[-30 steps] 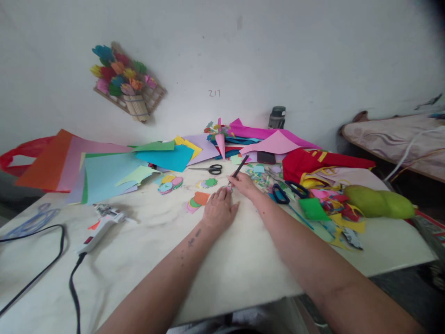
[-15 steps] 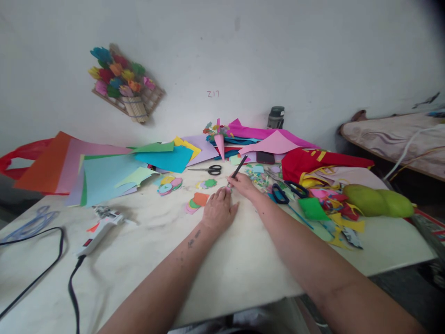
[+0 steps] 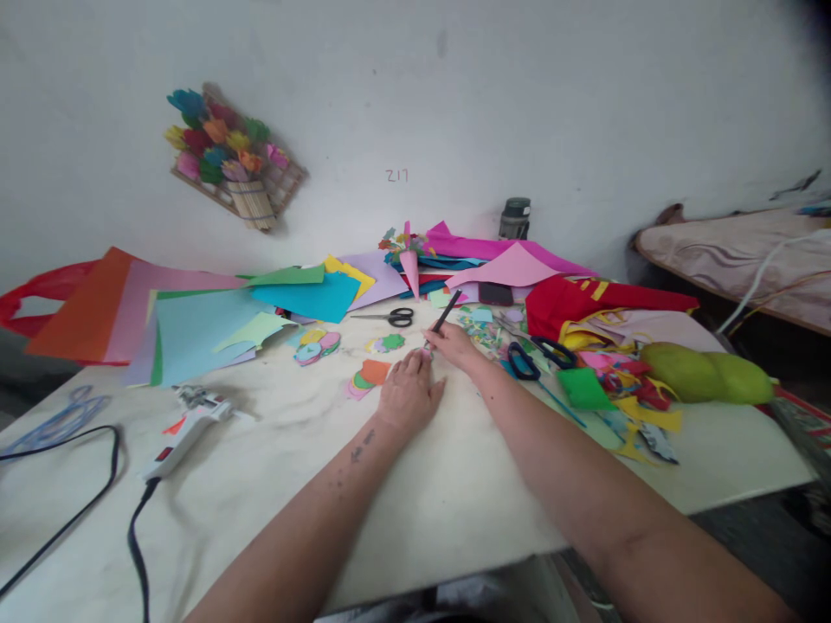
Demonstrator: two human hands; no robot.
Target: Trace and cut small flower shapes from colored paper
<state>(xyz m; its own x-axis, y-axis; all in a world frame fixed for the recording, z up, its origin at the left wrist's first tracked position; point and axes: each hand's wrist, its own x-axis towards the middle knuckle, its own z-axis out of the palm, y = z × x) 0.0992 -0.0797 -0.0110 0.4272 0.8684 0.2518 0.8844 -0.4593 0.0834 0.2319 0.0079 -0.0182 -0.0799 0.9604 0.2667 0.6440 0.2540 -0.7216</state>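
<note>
My right hand [image 3: 454, 343] is closed around a dark pencil or pen [image 3: 447, 311], its tip pointing down at a small pink paper piece [image 3: 426, 353]. Flat on the table lies my left hand [image 3: 409, 389], fingers stretched out and fingertips at that piece, most of which they hide. Beside my left hand are orange, green and pink paper cutouts [image 3: 375, 372]. A green scalloped cutout [image 3: 393, 342] rests with paler ones just beyond. Farther left is a pile of round pastel cutouts [image 3: 317, 346]. Black-handled scissors [image 3: 389, 317] lie behind my hands.
A white glue gun [image 3: 191, 437] with a black cord lies at left. Coloured paper sheets [image 3: 208, 333] line the back. To the right are larger scissors [image 3: 525, 361], paper scraps, red cloth [image 3: 571, 303] and a green pouch-like object [image 3: 707, 374]. A phone [image 3: 495, 294] and bottle [image 3: 515, 218] stand behind.
</note>
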